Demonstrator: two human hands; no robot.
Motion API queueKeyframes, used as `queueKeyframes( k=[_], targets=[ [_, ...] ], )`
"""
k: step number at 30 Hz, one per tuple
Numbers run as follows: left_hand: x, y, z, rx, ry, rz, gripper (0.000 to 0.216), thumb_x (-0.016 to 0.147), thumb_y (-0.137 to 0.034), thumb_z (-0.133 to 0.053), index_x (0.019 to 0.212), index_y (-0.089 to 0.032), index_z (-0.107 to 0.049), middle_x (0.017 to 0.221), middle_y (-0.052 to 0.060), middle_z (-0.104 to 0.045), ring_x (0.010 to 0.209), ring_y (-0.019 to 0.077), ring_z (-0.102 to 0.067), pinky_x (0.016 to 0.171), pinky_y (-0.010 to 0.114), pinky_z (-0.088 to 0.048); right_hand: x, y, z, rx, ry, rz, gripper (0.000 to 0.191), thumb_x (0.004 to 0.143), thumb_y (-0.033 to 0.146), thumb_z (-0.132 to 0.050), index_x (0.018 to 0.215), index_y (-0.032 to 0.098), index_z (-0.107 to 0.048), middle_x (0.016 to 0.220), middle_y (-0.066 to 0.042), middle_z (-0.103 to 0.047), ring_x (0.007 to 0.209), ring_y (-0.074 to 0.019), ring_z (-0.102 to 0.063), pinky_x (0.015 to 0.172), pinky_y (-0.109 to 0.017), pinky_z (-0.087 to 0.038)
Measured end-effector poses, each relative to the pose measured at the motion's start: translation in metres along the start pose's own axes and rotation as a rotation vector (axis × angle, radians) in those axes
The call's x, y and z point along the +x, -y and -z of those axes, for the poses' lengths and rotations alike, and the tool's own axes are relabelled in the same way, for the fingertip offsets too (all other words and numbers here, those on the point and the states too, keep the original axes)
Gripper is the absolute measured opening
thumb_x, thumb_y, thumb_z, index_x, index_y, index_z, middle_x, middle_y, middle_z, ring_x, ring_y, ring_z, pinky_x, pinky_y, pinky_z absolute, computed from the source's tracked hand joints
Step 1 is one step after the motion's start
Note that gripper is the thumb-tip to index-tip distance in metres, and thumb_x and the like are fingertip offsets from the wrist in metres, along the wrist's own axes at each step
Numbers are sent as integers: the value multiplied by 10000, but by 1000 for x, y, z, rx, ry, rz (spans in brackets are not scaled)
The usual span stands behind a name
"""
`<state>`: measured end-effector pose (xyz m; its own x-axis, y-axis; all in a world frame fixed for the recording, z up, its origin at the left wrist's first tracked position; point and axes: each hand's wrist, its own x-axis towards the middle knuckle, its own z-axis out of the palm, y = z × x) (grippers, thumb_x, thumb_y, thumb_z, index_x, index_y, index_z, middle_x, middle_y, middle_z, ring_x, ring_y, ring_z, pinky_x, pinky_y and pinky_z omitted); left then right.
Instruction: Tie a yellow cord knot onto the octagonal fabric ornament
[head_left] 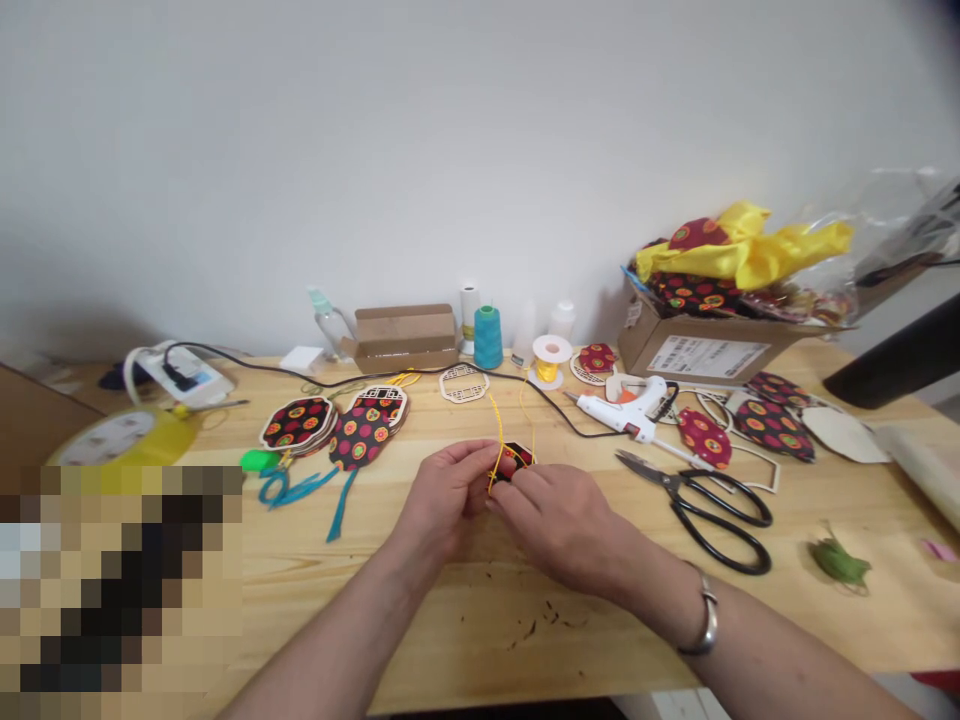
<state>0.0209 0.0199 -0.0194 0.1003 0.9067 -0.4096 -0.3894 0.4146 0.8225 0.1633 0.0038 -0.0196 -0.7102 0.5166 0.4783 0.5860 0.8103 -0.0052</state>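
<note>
Both my hands meet at the middle of the wooden table. My left hand and my right hand are closed, pinching a small dark patterned fabric piece and a yellow thread looped around it. The thread runs up towards a yellow thread spool at the back. My right wrist wears a silver bracelet.
Black scissors and a white glue gun lie to the right. Patterned fabric ovals, a wooden cutout, a teal spool, a cardboard box of fabric and a power strip surround the hands. The lower left is pixelated.
</note>
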Motion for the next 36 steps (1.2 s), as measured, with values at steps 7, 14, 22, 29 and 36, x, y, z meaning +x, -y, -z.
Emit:
queueKeyframes(
  k=[7, 14, 22, 29, 36],
  targets=[
    [-1, -12, 2, -135, 79, 41, 159, 642, -215, -680, 627, -114, -557, 483, -60, -473, 350, -9, -286, 334, 131, -131, 2, -4, 13, 281, -75, 117, 240, 831, 308, -443, 679, 153, -544, 664, -39, -504, 598, -138, -427, 521, -276, -327],
    [-13, -22, -15, 30, 51, -36, 158, 613, -230, -695, 668, -114, -603, 404, -90, -357, 353, 14, -276, 344, 144, -188, 12, -21, 9, 917, -330, -707, 205, 846, 309, -444, 742, 155, -531, 741, -32, -526, 706, -130, -486, 656, -269, -411],
    [-1, 5, -15, 154, 62, -110, 222, 650, -295, -660, 751, -96, -661, 518, 0, -569, 372, 20, -317, 363, 169, -172, 18, -21, -2, 1332, -114, -967, 236, 746, 374, -563, 704, 144, -532, 518, 21, -512, 457, -96, -478, 457, -219, -395],
    [0, 8, -7, 240, 65, -120, 227, 653, -330, -657, 712, -110, -652, 470, -32, -512, 357, 22, -282, 361, 178, -167, 16, -24, -5, 1145, -180, -966, 185, 699, 298, -604, 620, 134, -573, 523, 31, -482, 479, -71, -397, 451, -195, -327],
    [-1, 6, -8, 248, 86, -104, 243, 655, -350, -656, 625, -113, -613, 451, -37, -485, 358, 19, -280, 360, 174, -169, 16, -26, -2, 1097, -142, -988, 216, 696, 300, -591, 558, 152, -516, 475, 51, -425, 454, -71, -350, 440, -200, -287]
  ],
)
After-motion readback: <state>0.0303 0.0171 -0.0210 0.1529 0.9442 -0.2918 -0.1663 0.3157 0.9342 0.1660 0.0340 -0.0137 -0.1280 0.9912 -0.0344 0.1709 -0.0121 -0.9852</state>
